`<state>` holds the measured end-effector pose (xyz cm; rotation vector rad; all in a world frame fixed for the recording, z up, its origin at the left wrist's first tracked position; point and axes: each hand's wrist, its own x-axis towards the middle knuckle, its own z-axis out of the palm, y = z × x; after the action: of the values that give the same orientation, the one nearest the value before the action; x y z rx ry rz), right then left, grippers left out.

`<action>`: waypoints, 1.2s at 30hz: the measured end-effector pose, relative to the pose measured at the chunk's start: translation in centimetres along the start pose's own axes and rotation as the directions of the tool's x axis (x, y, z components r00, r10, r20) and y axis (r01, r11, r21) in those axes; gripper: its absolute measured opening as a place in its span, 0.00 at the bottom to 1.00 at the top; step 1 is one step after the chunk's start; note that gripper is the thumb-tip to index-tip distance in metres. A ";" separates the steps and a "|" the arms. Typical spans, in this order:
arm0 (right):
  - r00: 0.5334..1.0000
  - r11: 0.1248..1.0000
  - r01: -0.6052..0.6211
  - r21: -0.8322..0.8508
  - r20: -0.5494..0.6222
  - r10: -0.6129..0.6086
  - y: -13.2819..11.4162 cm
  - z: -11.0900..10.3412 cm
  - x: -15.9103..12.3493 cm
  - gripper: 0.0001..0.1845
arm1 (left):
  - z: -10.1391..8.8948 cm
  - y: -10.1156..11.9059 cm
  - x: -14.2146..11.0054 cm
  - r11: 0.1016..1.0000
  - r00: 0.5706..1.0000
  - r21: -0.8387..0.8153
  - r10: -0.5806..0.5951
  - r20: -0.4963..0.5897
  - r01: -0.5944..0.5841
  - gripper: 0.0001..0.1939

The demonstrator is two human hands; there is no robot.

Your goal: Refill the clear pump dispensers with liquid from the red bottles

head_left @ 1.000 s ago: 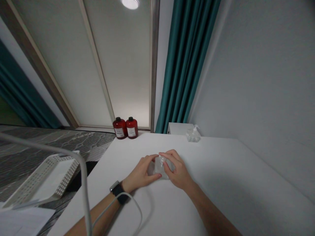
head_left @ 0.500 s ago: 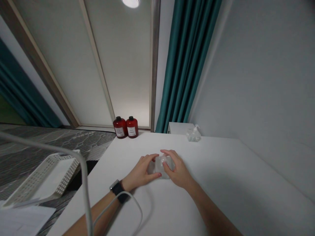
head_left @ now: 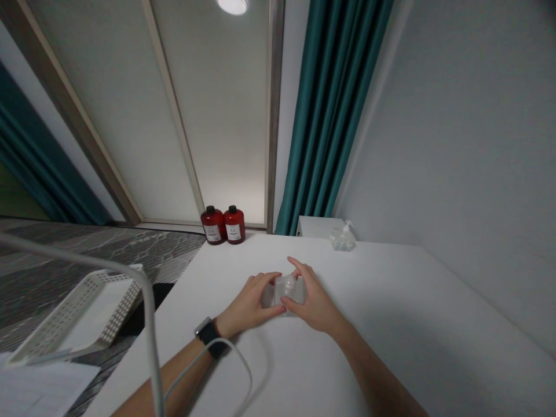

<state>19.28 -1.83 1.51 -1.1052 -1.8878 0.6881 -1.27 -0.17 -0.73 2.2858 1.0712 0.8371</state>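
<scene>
A small clear bottle (head_left: 278, 292) stands on the white table between my two hands, with a rounded clear top (head_left: 289, 282). My left hand (head_left: 257, 298) is closed around its left side, thumb in front and fingers behind. Over the right side is my right hand (head_left: 309, 295). Its forefinger is raised and apart from the thumb, which lies near the bottle's front. The fingers curve around the top without visibly pinching it. Parts of the bottle are hidden by the hands. A dark watch (head_left: 209, 337) is on my left wrist.
Two red bottles (head_left: 212, 226) with black caps stand at the table's far left edge. A clear pump bottle (head_left: 343, 237) is at the far right, by a white box (head_left: 319, 226). A white cable (head_left: 150, 324) hangs in front. Lower left is a white basket (head_left: 102, 333).
My right hand's fingers have spread: the forefinger has lifted away and the thumb has shifted left and down from the bottle's top. My left hand stays in place.
</scene>
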 end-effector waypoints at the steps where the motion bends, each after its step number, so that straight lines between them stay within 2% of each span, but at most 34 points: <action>1: 1.000 1.000 -0.010 0.017 0.003 0.010 0.1 0.0 0.0 0.45 | 0.0 0.0 0.0 1.000 1.000 0.001 -0.002 -0.001 0.002 0.33; 13: 0.998 0.985 -0.054 0.166 0.035 0.049 0.5 -0.1 -0.1 0.48 | -0.2 0.2 0.1 1.000 1.000 -0.016 -0.007 0.008 0.007 0.32; 17: 0.996 0.984 -0.089 0.156 0.018 0.087 0.7 0.0 -0.1 0.48 | -0.2 0.2 0.0 1.000 1.000 -0.012 -0.016 0.009 0.016 0.33; 23: 0.997 0.966 -0.080 0.245 0.040 0.073 0.6 0.1 0.0 0.47 | -0.2 0.2 0.0 1.000 1.000 -0.011 -0.023 0.004 0.023 0.33; 28: 0.997 0.977 -0.072 0.199 0.002 0.073 0.5 -0.2 0.1 0.45 | -0.1 0.0 0.0 1.000 1.000 -0.009 -0.026 0.003 0.026 0.34; 36: 0.998 0.988 -0.057 0.144 0.033 0.053 0.3 -0.5 0.1 0.43 | -0.1 0.0 0.0 1.000 1.000 -0.006 -0.009 0.019 0.009 0.34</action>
<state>19.79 -1.61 1.55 -1.0625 -1.8064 0.8627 -1.35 -0.15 -0.72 2.2782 1.0684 0.8119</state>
